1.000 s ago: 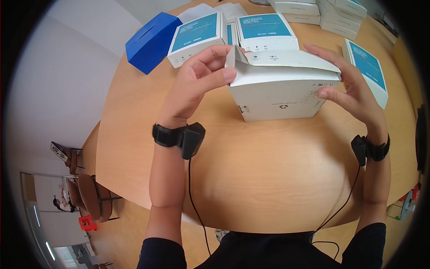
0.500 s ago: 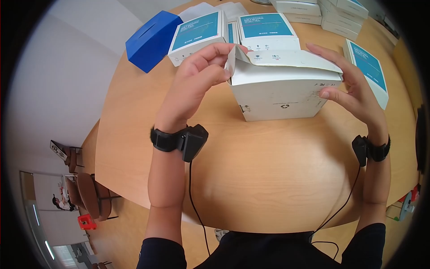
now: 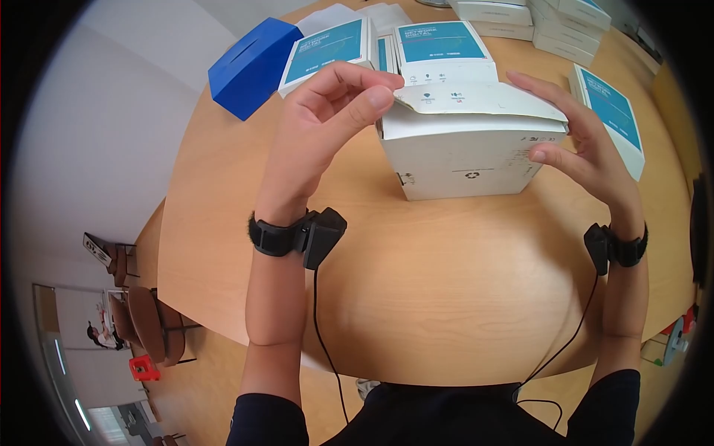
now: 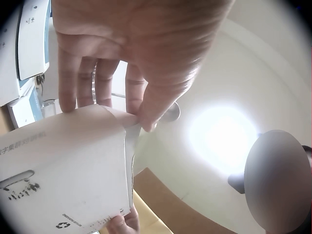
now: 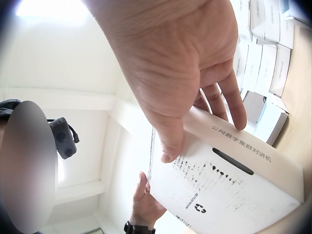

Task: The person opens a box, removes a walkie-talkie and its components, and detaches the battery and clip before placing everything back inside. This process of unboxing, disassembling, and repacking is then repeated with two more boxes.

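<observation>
A white cardboard box (image 3: 461, 167) stands on the table, a recycling mark on the side toward me. Its lid (image 3: 483, 99) lies over the top, with a narrow gap along the near edge. My left hand (image 3: 323, 115) pinches the lid's left corner between thumb and index finger. In the left wrist view, thumb and fingers of that hand (image 4: 136, 39) meet at the box's upper corner. Around the box's right end my right hand (image 3: 587, 145) holds on, thumb on the near side. The right wrist view shows that thumb (image 5: 171, 144) beside the printed text, fingers over the adjoining side.
Behind stand white boxes with teal labels (image 3: 442, 41) and a blue box (image 3: 253, 67). Stacked white boxes (image 3: 565, 33) are at the back right. Another teal-labelled box (image 3: 610, 111) lies right of my right hand. Cables (image 3: 315, 312) run from both wrist cameras.
My left thumb and fingers have shifted from the raised side flap onto the lid's corner. That flap, upright at the left before, no longer shows. The right hand has stayed in place.
</observation>
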Action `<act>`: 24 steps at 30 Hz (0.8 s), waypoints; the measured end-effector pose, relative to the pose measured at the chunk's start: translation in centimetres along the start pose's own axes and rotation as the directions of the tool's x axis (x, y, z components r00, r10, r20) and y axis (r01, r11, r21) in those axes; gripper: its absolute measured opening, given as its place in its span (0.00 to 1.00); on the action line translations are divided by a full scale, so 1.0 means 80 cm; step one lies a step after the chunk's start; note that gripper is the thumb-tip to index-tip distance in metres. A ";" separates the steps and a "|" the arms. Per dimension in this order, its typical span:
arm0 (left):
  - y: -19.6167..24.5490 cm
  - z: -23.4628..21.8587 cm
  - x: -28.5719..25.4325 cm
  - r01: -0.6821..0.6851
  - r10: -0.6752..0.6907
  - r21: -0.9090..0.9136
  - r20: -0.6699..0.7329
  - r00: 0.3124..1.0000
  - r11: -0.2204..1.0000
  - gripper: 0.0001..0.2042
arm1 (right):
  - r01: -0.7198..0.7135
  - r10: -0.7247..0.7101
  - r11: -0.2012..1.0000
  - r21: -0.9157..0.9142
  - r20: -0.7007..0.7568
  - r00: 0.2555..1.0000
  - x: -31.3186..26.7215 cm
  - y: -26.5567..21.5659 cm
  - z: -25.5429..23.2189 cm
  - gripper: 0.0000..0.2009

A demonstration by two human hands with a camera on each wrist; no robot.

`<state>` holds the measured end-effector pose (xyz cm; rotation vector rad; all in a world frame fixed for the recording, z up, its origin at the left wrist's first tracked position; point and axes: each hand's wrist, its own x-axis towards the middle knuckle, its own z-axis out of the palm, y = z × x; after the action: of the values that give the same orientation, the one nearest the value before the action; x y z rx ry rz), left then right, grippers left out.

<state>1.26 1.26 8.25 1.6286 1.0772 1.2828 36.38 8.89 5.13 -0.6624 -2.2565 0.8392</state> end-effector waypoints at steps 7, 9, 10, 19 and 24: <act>-0.005 -0.004 -0.002 0.060 -0.058 -0.019 0.105 0.993 0.998 0.14 | -0.002 0.002 1.000 0.000 -0.001 1.000 0.000 0.001 0.000 0.40; -0.008 0.001 -0.005 0.138 -0.125 -0.077 0.159 0.979 0.987 0.20 | -0.002 0.002 1.000 0.024 0.002 1.000 0.000 0.002 -0.001 0.40; -0.010 0.002 -0.006 0.175 -0.161 -0.065 0.178 0.971 0.982 0.23 | 0.030 -0.030 0.999 0.025 0.000 1.000 0.000 0.004 0.000 0.38; -0.025 -0.007 -0.012 0.286 -0.248 -0.140 0.239 0.939 0.948 0.33 | 0.056 -0.059 0.995 -0.083 -0.039 0.997 -0.001 -0.007 0.004 0.34; -0.032 0.011 -0.009 0.243 -0.215 -0.148 0.184 0.959 0.959 0.33 | -0.001 0.000 0.999 -0.035 -0.045 0.999 0.002 -0.025 -0.005 0.33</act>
<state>1.62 1.36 5.51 1.4098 0.9940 1.0372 36.09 7.79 6.82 -0.6911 -2.2354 0.7788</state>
